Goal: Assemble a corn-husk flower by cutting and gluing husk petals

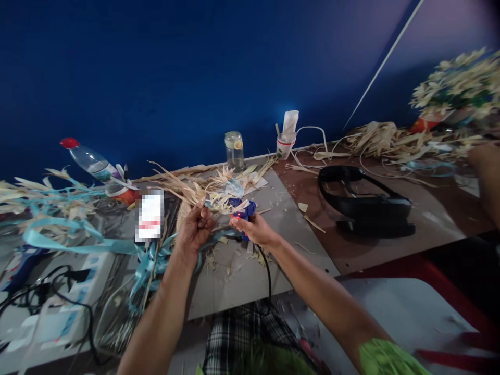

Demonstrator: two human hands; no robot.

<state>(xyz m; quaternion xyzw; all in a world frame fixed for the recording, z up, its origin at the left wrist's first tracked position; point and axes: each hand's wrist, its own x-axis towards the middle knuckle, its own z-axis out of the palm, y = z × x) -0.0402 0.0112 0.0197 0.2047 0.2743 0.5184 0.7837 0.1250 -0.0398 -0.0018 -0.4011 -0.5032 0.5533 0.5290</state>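
My right hand (255, 229) is wrapped round a blue glue gun (247, 208). A small red light glows on the gun, and a black cord (269, 273) runs down from it toward my lap. My left hand (196, 226) is closed in a pinch on a flower of pale dried husk strips (222, 203), held just left of the gun. The gun's nozzle is hidden behind the strips, so I cannot tell whether it touches them. Loose dried husks (182, 187) lie behind my left hand, and pale scraps are scattered on the grey board (273, 281) below.
Left are blue ribbon (86, 239), a phone (150, 216), power strips (74, 307), another blue glue gun (25, 265) and a tilted bottle (94, 161). Behind stand a glass jar (234, 151) and a paper cup (285, 147). A black headset (363, 203) lies right, near another person's arm (486, 166).
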